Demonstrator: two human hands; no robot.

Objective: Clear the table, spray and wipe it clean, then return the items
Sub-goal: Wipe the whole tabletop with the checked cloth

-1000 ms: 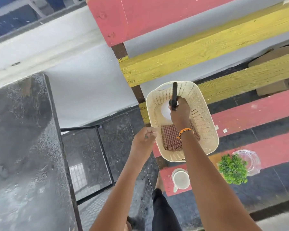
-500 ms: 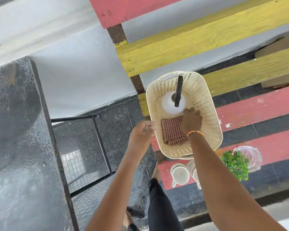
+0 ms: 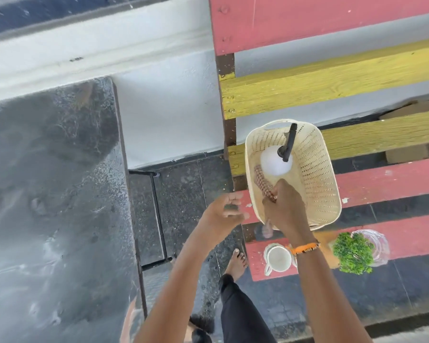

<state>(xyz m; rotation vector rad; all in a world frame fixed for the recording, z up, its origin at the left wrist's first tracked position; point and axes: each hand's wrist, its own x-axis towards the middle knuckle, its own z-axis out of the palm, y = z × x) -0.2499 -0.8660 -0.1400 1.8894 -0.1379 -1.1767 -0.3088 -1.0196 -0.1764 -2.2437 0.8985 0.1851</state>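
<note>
1. The right hand (image 3: 286,209) reaches into the cream basket (image 3: 317,174), its grip clenched on the checked cloth (image 3: 264,184), which sticks out of the fist toward 11 o'clock.
2. The white spray bottle (image 3: 275,162) stands in the basket at 12 o'clock from that grip, close by.
3. The left hand (image 3: 223,214) hangs with fingers loosely spread, grasping nothing, at 9 o'clock of the basket.
4. The wet dark surface (image 3: 47,194) lies far at 9 o'clock.
5. A white cup (image 3: 278,258) and a green plant (image 3: 353,252) sit on the red slat at 6 o'clock of the basket.
</note>
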